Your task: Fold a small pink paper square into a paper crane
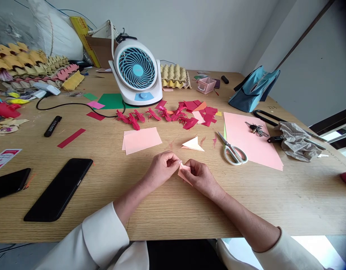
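Observation:
A small folded piece of pink paper [184, 174] is pinched between my two hands, just above the wooden table. My left hand [164, 165] closes thumb and finger on its upper corner. On its right side, my right hand [201, 177] grips it with the thumb on top. Beyond my hands lies a pale folded paper [193, 144] with pointed corners. Pink paper rectangles [142, 140] are stacked to the left of it. White-handled scissors [233, 150] rest to the right, their blades partly open and pointing away, beside large pink sheets [253, 142].
Crumpled red paper pieces [154, 114] and red scraps lie before a white fan [137, 71]. A black phone [59, 189] and a marker [52, 126] are at left. Keys [257, 129] sit on the pink sheets, near a blue bag [253, 90]. Egg cartons [175, 75] stand behind.

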The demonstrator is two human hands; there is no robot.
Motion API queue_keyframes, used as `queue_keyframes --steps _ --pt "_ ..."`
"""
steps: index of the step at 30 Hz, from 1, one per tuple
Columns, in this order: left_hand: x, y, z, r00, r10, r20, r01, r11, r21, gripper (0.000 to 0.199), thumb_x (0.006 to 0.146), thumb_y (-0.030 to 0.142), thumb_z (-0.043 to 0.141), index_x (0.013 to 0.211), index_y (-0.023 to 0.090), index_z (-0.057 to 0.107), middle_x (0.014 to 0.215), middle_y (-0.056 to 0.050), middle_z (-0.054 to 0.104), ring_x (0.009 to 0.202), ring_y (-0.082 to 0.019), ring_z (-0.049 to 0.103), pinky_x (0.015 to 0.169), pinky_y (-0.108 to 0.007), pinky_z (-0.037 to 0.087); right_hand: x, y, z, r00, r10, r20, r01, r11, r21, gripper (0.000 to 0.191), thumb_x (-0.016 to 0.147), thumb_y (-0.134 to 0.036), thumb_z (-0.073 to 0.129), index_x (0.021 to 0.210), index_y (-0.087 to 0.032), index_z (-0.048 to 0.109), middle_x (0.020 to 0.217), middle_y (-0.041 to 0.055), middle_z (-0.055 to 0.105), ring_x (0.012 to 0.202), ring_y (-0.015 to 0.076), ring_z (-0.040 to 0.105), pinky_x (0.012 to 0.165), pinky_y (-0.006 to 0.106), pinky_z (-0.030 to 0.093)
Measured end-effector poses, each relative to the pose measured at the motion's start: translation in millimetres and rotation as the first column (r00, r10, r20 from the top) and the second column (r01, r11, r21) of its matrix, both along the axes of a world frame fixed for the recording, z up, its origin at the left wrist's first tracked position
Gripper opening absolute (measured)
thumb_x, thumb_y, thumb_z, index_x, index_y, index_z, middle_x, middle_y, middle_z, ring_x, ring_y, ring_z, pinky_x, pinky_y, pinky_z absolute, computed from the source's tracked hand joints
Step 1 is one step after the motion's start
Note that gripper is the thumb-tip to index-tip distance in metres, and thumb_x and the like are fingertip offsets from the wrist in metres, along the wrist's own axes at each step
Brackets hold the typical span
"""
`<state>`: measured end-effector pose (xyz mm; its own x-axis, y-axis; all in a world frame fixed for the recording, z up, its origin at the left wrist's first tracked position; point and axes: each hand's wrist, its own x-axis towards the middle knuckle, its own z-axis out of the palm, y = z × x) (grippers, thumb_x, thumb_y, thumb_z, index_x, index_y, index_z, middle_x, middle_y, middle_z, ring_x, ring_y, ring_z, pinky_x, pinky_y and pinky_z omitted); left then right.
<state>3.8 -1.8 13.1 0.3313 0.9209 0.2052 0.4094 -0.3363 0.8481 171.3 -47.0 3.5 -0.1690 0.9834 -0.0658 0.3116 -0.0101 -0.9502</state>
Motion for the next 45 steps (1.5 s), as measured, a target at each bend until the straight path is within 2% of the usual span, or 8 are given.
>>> queue_keyframes --steps 4,11,14,24,28,35,42,45 --pt "2.0 -3.2 -1.7 0.999 0.041 -0.020 -0.040 0.998 0.050 0.018 0.081 0.015 0.060 0.063 0.016 0.056 0.064 0.003 0.060 0.060 -0.010 0.051 0.060 -0.022 0.039 -0.2 0.4 -0.4 1.000 -0.008 0.009 0.008 1.000 0.002 0.022 0.088 -0.035 0.059 0.074 -0.019 0.052 0.060 -0.0026 0.056 0.054 0.0099 0.039 0.051 0.024 0.029" --pt "-0.9 -2.3 -2.3 0.997 -0.030 0.073 0.034 0.998 -0.050 0.028 0.093 0.029 0.049 0.075 0.016 0.066 0.075 -0.001 0.068 0.072 -0.013 0.062 0.068 -0.024 0.044 -0.1 1.1 1.1 0.999 -0.028 -0.046 0.026 0.999 -0.042 0.025 0.087 -0.039 0.058 0.075 -0.019 0.051 0.061 -0.0020 0.057 0.053 0.0101 0.042 0.050 0.023 0.030" --pt "-0.8 -1.8 -3.9 0.999 -0.005 0.052 0.008 0.999 -0.048 0.026 0.091 0.031 0.053 0.073 0.016 0.064 0.071 0.000 0.065 0.067 -0.013 0.058 0.064 -0.024 0.042 0.1 1.1 2.1 0.998 -0.030 -0.056 0.028 0.999 -0.043 0.025 0.087 -0.040 0.059 0.075 -0.020 0.050 0.061 -0.0021 0.057 0.053 0.0100 0.042 0.049 0.023 0.030" --pt "2.1 -3.2 -3.6 1.000 -0.011 0.021 0.010 0.998 0.054 0.018 0.084 0.016 0.055 0.066 0.017 0.053 0.065 0.003 0.055 0.062 -0.011 0.049 0.061 -0.023 0.038 0.2 0.5 -1.0 0.999 -0.018 -0.035 0.018 1.000 -0.001 0.023 0.087 -0.036 0.060 0.074 -0.019 0.051 0.060 -0.0029 0.055 0.054 0.0102 0.040 0.051 0.023 0.029" --pt "2.3 -2.9 -2.2 0.999 -0.039 0.026 0.038 0.998 0.041 0.019 0.088 0.020 0.054 0.069 0.017 0.057 0.067 0.002 0.056 0.063 -0.011 0.049 0.060 -0.023 0.038 0.4 0.7 -1.6 1.000 -0.006 -0.030 0.006 1.000 0.007 0.021 0.088 -0.034 0.060 0.075 -0.019 0.052 0.061 -0.0031 0.055 0.055 0.0101 0.040 0.051 0.023 0.028" --pt "1.1 -2.5 -2.4 1.000 -0.021 0.006 0.020 0.993 0.116 0.022 0.085 0.018 0.059 0.064 0.017 0.053 0.065 0.003 0.057 0.062 -0.010 0.051 0.062 -0.023 0.039 -0.1 -0.7 -0.5 1.000 -0.006 -0.009 0.006 1.000 0.014 0.022 0.088 -0.035 0.060 0.075 -0.019 0.052 0.061 -0.0031 0.056 0.054 0.0099 0.039 0.051 0.024 0.029" --pt "0.0 -1.7 0.3 0.996 -0.027 0.089 0.027 1.000 -0.002 0.028 0.093 0.030 0.051 0.074 0.016 0.066 0.073 -0.001 0.066 0.069 -0.013 0.059 0.066 -0.024 0.043 0.1 0.5 2.1 0.996 -0.039 -0.086 0.035 0.998 -0.045 0.028 0.088 -0.044 0.059 0.076 -0.019 0.051 0.060 -0.0013 0.059 0.053 0.0105 0.045 0.050 0.023 0.032" --pt "1.1 -2.4 0.3 0.994 -0.050 0.092 0.055 0.997 -0.047 0.030 0.093 0.034 0.051 0.074 0.016 0.065 0.070 0.000 0.064 0.066 -0.012 0.056 0.062 -0.023 0.041 0.9 1.7 2.2 0.992 -0.052 -0.118 0.046 0.998 -0.052 0.032 0.087 -0.049 0.059 0.077 -0.020 0.052 0.059 -0.0012 0.059 0.052 0.0114 0.048 0.050 0.024 0.033"
